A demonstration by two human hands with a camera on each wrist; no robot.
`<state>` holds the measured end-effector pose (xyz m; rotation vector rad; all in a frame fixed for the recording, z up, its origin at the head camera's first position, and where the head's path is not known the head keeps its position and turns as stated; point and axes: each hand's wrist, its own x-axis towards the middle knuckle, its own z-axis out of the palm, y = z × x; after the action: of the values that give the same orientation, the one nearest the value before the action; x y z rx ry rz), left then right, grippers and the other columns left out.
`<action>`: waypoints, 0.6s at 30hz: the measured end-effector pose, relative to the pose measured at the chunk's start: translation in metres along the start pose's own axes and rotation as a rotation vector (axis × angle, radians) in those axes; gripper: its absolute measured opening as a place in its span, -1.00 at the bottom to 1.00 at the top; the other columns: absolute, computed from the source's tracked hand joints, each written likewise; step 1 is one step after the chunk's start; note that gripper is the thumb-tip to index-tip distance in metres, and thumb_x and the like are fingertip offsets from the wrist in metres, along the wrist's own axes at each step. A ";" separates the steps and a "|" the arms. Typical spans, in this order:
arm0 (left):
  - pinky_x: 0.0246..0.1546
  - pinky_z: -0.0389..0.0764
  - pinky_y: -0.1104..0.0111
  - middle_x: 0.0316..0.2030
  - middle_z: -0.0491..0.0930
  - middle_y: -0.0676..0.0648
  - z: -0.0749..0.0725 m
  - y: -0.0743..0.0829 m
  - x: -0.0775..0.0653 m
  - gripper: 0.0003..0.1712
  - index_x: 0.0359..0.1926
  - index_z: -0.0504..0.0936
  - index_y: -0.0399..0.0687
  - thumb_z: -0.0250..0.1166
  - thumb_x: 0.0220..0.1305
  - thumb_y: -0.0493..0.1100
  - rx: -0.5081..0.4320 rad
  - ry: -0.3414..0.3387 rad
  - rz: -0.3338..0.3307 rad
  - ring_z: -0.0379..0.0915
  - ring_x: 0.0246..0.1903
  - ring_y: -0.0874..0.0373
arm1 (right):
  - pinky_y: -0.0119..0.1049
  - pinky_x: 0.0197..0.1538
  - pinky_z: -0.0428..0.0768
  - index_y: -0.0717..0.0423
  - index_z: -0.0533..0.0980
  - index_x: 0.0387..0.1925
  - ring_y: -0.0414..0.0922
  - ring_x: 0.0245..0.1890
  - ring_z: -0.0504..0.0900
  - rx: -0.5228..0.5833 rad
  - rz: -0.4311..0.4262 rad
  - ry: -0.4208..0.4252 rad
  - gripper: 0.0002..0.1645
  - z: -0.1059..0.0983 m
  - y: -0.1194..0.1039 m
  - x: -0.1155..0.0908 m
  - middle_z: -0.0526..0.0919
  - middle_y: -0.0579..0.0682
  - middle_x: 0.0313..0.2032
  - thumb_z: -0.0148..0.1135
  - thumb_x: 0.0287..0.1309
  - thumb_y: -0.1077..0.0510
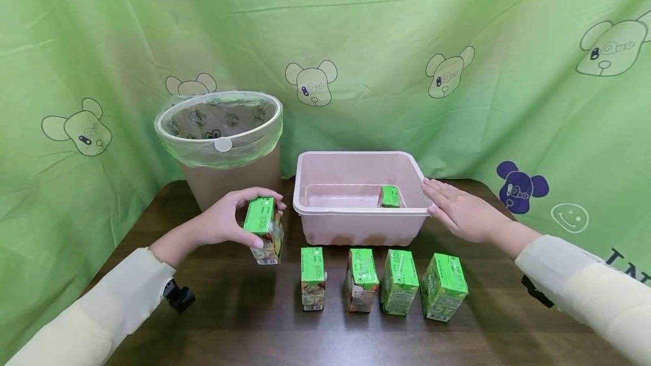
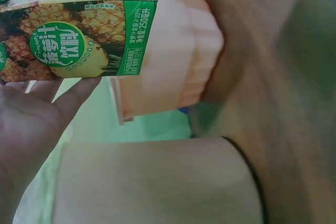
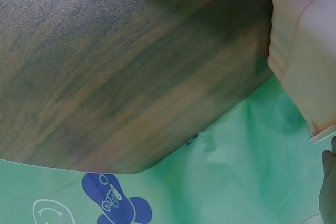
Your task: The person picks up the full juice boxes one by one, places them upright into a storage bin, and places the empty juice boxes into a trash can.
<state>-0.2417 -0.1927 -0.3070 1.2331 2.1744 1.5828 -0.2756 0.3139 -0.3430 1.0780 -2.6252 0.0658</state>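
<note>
My left hand (image 1: 221, 222) grips a green-topped pineapple juice carton (image 1: 264, 225), thumb on the near side and fingers across the far side. The left wrist view shows the carton's pineapple-printed face close up, above the palm. My right hand (image 1: 465, 213) is out flat with straight fingers, its fingertips right at the right rim of a pink plastic tub (image 1: 362, 230). One green-topped carton (image 1: 390, 196) lies inside the tub at the right. In front of the tub several juice cartons stand in a row, from the leftmost carton (image 1: 312, 281) to the rightmost carton (image 1: 444, 287).
Behind my left hand stands a tan waste bin (image 1: 234, 179) with a clear liner folded over its white rim. The dark wooden table (image 1: 325, 343) has rounded far corners. A green printed curtain (image 1: 376, 21) hangs behind everything.
</note>
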 end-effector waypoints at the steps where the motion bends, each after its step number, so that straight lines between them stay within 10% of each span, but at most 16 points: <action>1: -0.05 0.61 0.27 0.10 0.51 -0.33 0.000 0.003 0.002 -0.17 0.22 0.41 -0.31 0.55 -0.13 -0.37 -0.001 0.003 -0.002 0.51 0.00 -0.06 | -0.22 0.46 -0.02 0.41 0.19 0.37 0.27 0.35 0.20 -0.001 0.002 -0.001 -0.36 0.000 0.000 0.000 0.23 0.36 0.35 -0.04 0.45 0.07; 18: -0.06 0.62 0.20 0.13 0.50 -0.17 0.006 0.039 0.060 -0.18 0.24 0.43 -0.24 0.52 -0.11 -0.43 -0.029 0.061 0.039 0.49 0.00 -0.06 | -0.11 0.44 0.07 0.42 0.20 0.36 0.28 0.34 0.21 -0.010 0.006 0.000 -0.36 -0.001 -0.002 -0.001 0.24 0.37 0.35 -0.03 0.45 0.06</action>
<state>-0.2566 -0.1432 -0.2572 1.2418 2.1682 1.6820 -0.2736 0.3130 -0.3424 1.0673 -2.6262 0.0532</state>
